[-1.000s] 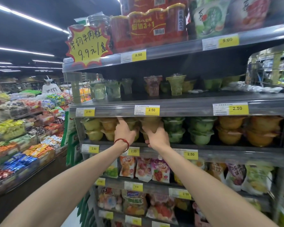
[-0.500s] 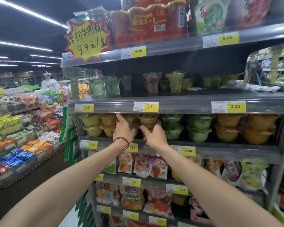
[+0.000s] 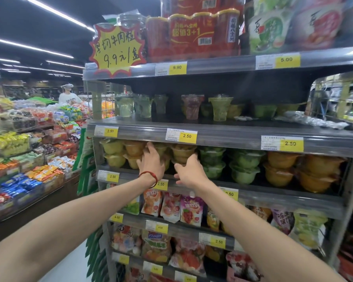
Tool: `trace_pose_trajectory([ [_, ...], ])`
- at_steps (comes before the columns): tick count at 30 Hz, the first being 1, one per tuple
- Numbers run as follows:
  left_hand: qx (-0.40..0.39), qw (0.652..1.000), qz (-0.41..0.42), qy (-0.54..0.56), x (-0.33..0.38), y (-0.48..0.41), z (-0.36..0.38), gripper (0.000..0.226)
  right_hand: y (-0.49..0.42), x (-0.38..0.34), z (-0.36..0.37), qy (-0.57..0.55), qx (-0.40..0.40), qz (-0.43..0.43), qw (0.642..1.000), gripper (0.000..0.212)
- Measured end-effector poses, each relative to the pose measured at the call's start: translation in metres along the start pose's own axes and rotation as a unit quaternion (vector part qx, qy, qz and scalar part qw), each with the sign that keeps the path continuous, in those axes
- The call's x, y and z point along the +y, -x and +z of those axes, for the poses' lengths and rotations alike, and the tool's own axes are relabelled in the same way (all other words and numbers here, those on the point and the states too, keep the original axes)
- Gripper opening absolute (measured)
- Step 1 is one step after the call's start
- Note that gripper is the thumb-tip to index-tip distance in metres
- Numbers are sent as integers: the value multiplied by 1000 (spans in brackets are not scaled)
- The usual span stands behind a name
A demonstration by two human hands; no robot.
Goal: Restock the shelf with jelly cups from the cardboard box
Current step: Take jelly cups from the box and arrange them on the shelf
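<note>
**Hands at the jelly row**

A supermarket aisle is seen, and the shelf (image 3: 273, 197) is lined along its front edge with stacked jelly cups (image 3: 244, 160). Toward its left end, the left hand (image 3: 152, 162) is laid with straight fingers against the stacks. Just beside it, the right hand (image 3: 190, 174) is curled at an orange stack; whether that stack is actually grasped cannot be told.

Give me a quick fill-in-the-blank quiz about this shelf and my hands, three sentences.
The left hand wears a ____ string bracelet at the wrist. The yellow price tag just above both hands reads ____. The stacked plastic jelly cups just right of the right hand are ____.
Missing words: red; 2.50; green.
</note>
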State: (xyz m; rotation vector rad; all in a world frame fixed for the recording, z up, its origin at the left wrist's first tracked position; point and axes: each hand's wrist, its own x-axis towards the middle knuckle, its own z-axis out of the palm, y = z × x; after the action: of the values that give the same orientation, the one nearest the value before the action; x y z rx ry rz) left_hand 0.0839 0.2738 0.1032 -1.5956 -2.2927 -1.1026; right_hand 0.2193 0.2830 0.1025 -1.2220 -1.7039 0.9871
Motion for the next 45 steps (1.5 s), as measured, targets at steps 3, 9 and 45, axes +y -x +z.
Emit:
trace_pose_trajectory([
  [3, 14, 999, 7, 36, 0, 1, 1, 75, 4, -6, -9, -15, -29, 15, 999, 69],
  [9, 2, 998, -1, 56, 2, 7, -4, 70, 16, -10, -23, -12, -75, 19, 997, 65],
  [45, 63, 964, 35, 254, -10, 52, -12, 66, 61, -18, 14, -113, 88, 12, 990, 17],
])
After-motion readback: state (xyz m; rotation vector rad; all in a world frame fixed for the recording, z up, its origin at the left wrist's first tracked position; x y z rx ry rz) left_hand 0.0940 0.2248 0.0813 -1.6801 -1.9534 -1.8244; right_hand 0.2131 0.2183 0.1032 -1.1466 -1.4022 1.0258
